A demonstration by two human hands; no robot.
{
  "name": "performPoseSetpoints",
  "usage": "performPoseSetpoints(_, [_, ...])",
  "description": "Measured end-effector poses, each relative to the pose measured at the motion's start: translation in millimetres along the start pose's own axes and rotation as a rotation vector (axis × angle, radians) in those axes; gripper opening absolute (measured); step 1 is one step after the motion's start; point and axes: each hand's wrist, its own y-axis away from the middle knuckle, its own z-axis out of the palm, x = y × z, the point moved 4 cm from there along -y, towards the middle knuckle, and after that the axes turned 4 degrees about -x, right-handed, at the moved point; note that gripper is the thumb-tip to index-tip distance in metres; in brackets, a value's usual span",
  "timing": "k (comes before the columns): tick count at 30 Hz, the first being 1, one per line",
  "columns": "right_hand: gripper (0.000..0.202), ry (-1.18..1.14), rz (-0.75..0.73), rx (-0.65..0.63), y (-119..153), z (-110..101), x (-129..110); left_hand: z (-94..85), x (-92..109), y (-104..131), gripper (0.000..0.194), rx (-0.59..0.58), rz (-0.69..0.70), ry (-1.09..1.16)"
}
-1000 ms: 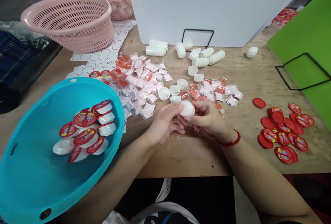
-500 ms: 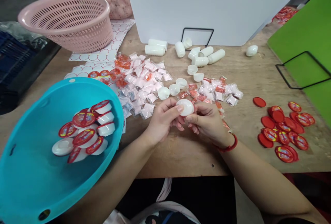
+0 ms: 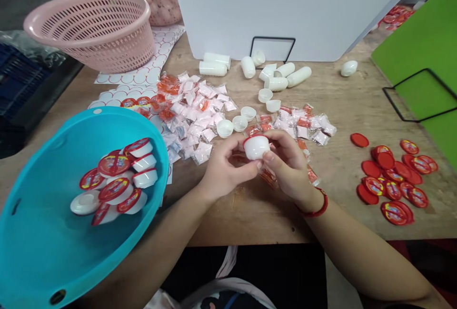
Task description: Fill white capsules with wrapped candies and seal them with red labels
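Note:
Between my two hands, above the table's near middle, is a small white cup with a red lid (image 3: pixel 256 147). Its lid faces away from me and its white base is tilted toward me. My left hand (image 3: pixel 228 164) grips the cup's left side, fingers curled behind it. On the other side, my right hand (image 3: pixel 287 166) pinches it with the thumb low on the base and fingers round the lid. Just beyond lie open white cups (image 3: pixel 239 123) and small clear packets with pink and red contents (image 3: pixel 200 114). Part of the lid is hidden by fingers.
A turquoise basin (image 3: pixel 43 233) with several lidded cups stands left. Behind it is a pink basket (image 3: pixel 107 44) on printed sheets. Stacked white cups (image 3: pixel 213 68) lie before a white board (image 3: pixel 285 4). Red lids (image 3: pixel 392 175) are spread right, near a green board (image 3: pixel 421 47) with a wire stand.
The cup has been tipped in my hands, so its white side now shows with the red lid rim at the top. Both thumbs have shifted lower on it.

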Motion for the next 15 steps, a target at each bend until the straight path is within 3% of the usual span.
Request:
performPoseSetpoints(10, [0.025, 0.258, -0.137, -0.186, -7, -2, -15, -14.3, 7, 3, 0.027, 0.095, 0.008, -0.536])
performPoseSetpoints(15, [0.023, 0.331, -0.146, -0.19, -6, 0, -14, -14.3, 9, 5, 0.026, 0.099, 0.089, -0.724])
